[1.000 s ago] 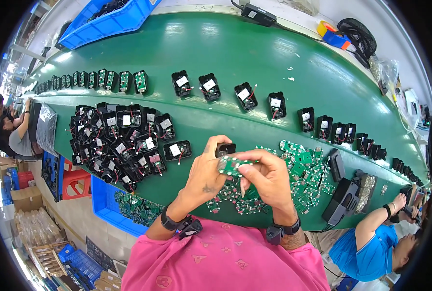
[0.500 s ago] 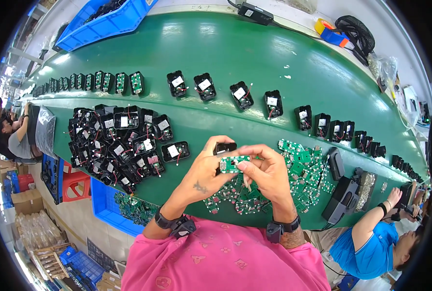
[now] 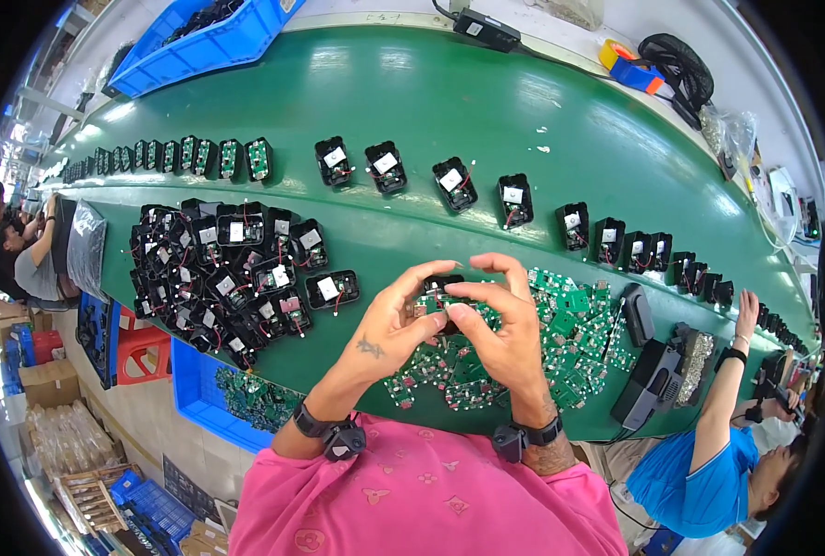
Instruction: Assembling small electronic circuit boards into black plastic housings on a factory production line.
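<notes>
In front of my chest, my left hand [image 3: 387, 326] is closed round a small black plastic case [image 3: 444, 281]. A green circuit board [image 3: 427, 304] sits at the case, largely covered by fingers; whether it is seated inside cannot be made out. My right hand [image 3: 507, 326] has its thumb and forefinger closed on the board, with another finger raised. Beneath both hands lies a loose pile of green circuit boards [image 3: 575, 320]. To the left is a heap of black cases [image 3: 213, 264] with white parts and red wires, and one case [image 3: 333, 290] lies apart at its edge.
Black cases [image 3: 454, 183] stand in a row along the green bench [image 3: 385, 93]; those at left hold green boards. A black device [image 3: 649, 385] sits right of the pile. A blue bin [image 3: 195, 398] adjoins the bench. A co-worker's hand [image 3: 748, 310] reaches in at right.
The green board has gone from lying flat across my fingers down to the black case, and my right fingers cover it more. The case row has shifted slightly left. The co-worker's arm has reached forward.
</notes>
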### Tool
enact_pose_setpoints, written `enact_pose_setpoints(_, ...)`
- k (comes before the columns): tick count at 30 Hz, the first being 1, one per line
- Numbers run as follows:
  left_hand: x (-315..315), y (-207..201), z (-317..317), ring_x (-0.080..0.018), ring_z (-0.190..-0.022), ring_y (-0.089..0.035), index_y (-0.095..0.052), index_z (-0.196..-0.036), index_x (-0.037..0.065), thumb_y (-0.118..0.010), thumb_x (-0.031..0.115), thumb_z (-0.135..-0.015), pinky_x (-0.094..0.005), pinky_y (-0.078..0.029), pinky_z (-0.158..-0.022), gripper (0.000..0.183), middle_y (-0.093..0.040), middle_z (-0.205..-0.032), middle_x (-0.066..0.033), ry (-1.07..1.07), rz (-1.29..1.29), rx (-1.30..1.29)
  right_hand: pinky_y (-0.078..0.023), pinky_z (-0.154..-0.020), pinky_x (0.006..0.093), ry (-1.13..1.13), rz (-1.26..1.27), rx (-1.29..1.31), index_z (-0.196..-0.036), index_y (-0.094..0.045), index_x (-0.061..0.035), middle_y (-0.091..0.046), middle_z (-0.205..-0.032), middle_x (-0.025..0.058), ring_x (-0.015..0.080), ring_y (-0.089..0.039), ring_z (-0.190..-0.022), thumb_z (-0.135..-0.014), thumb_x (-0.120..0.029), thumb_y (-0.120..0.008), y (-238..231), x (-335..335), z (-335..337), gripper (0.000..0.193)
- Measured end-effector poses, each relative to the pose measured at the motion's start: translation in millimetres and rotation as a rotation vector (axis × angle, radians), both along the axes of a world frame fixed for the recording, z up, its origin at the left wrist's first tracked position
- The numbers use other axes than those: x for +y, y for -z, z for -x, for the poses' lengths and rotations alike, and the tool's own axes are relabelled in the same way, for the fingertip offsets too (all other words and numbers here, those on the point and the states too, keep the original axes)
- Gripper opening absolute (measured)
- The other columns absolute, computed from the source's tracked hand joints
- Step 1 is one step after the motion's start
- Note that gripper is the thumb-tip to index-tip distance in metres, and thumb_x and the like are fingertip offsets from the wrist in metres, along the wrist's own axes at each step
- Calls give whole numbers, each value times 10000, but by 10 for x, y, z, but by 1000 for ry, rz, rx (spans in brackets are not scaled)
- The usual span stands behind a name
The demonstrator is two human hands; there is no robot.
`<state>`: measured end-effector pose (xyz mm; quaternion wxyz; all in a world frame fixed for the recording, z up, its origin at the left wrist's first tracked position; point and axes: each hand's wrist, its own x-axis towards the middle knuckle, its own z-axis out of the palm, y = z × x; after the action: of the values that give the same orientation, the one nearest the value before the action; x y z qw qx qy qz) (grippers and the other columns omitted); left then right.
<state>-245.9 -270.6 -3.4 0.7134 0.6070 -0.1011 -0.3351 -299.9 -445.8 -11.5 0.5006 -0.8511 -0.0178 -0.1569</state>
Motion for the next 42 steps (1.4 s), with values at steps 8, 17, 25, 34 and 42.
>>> enact_pose_setpoints(8,-82,35,82,-80,-948,-613,-387,-1506,43,-560,-58,-913,-247,-537,-763,626,-554,-1336,-102,2,29,-8,-441,-1001,416,7,-265,133,-933,-764,-69,-532,-1329,141,273,-494,-1249,-815,-115,-755,20,104,-25,127)
enact_pose_setpoints(17,-109,-69,46,-78,-938,-618,-460,-1451,53,-578,-72,-904,-218,-534,-730,573,-611,-1215,-59,-135,-7,-110,-437,-917,415,160,-117,-36,-921,-704,-51,-528,-1254,156,289,-476,-1142,-848,-95,-715,-39,194,107,86)
enact_pose_setpoints(25,-29,-371,69,-134,-1104,-594,-463,-1446,7,-604,-92,-879,-265,-514,-908,593,-581,-1289,-110,-114,-166,-261,-437,-683,359,-80,37,-89,-823,-618,-14,-599,-775,85,261,-555,-714,-798,8,-701,-273,56,16,89)
enact_pose_setpoints(34,22,-502,63,-127,-1035,-621,-511,-1419,28,-583,-98,-838,-262,-551,-824,599,-607,-1225,-112,22,-290,-418,-390,-653,366,-161,128,-65,-768,-603,-31,-571,-721,62,244,-537,-673,-766,-6,-703,-315,-12,44,102)
enact_pose_setpoints(42,-19,-504,129,-197,-961,-666,-548,-1388,59,-605,-96,-814,-264,-559,-763,597,-626,-1190,-154,30,-443,-692,-392,-635,386,-141,241,-143,-761,-584,-24,-522,-690,75,271,-519,-645,-746,19,-690,-302,42,42,115)
